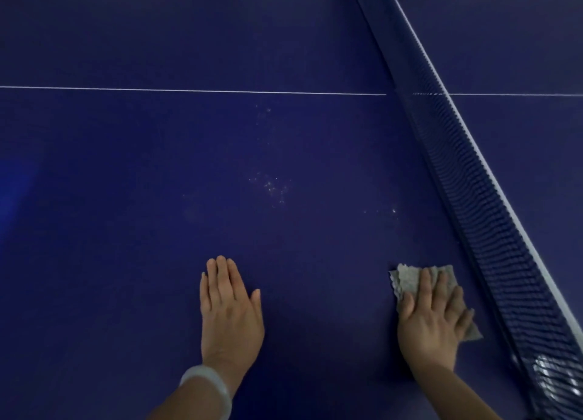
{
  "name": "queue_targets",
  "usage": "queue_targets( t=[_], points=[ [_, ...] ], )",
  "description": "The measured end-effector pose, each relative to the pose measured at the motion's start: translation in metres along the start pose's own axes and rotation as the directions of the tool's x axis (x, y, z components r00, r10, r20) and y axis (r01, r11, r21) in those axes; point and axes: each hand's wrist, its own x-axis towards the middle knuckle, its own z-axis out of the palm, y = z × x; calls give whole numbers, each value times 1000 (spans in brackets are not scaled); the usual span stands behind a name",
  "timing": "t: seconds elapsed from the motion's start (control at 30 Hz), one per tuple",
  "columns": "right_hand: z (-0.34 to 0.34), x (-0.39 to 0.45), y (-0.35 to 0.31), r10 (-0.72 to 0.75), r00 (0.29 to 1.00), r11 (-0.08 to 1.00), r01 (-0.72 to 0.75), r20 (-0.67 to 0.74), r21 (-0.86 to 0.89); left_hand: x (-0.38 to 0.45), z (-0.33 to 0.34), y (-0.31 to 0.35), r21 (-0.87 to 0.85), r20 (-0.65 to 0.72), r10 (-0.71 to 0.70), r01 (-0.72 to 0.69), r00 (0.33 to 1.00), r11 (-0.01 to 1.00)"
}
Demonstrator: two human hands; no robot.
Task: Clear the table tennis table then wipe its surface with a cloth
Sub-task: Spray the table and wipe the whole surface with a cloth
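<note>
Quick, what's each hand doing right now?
Left hand: open, flat on the table tennis table, holding nothing.
Right hand: open, fingers straight, pressing the grey cloth onto the table.

The left hand (230,312) lies flat on the table (126,198), near the person. The right hand (432,322) is off to its right, well apart from it, and presses flat on the cloth (407,279). The cloth lies on the table just beside the net (473,179). The net runs along the right side. A line (189,90) crosses the table far behind both hands. Small specks (271,187) lie on the table between the hands and the line.
</note>
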Motion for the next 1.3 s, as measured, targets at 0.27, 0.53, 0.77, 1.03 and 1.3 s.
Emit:
queue_targets(
  t=[0.27,0.53,0.77,1.03,1.3],
  points=[
    [2,23,27,-168,986,986,168,5,2,43,-7,61,-173,-55,-80,69,995,983],
    [-13,88,23,30,999,995,-32,25,90,59,11,99,-23,-67,-246,245,967,969],
    [-15,97,-44,189,977,967,-203,96,156,60,17,99,-3,-112,-264,266,958,964],
    [-8,79,-41,82,993,988,-93,88,125,60,18,98,9,-135,-264,268,955,963],
    [0,54,-72,-60,997,984,52,40,172,58,17,99,-8,-140,-263,265,955,964]
  ],
)
